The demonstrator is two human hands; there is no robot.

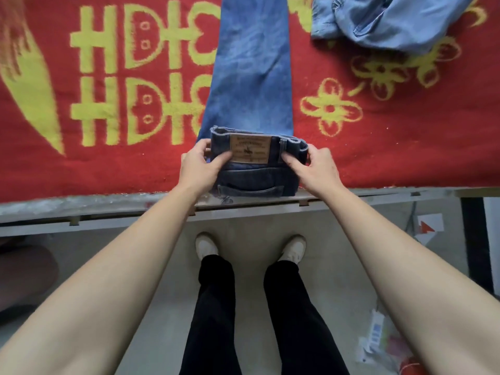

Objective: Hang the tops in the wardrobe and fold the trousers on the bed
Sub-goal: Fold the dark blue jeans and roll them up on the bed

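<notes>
A pair of blue jeans (pixel 251 77) lies lengthwise on the bed, legs stretched away from me over the red blanket (pixel 392 158). The waistband end with its tan leather patch (pixel 250 152) is turned over onto the seat near the bed's front edge. My left hand (pixel 201 165) grips the left side of that folded waist, thumb on top. On the right side my right hand (pixel 315 166) pinches the waistband. A light blue denim garment (pixel 384 20) lies crumpled at the far right of the bed.
The bed's pale front rail (pixel 108 212) runs across the view below the blanket. I stand on a light floor in black trousers and white shoes (pixel 207 246). Packaging and litter (pixel 378 336) lie on the floor at lower right, beside a dark bed post (pixel 473 239).
</notes>
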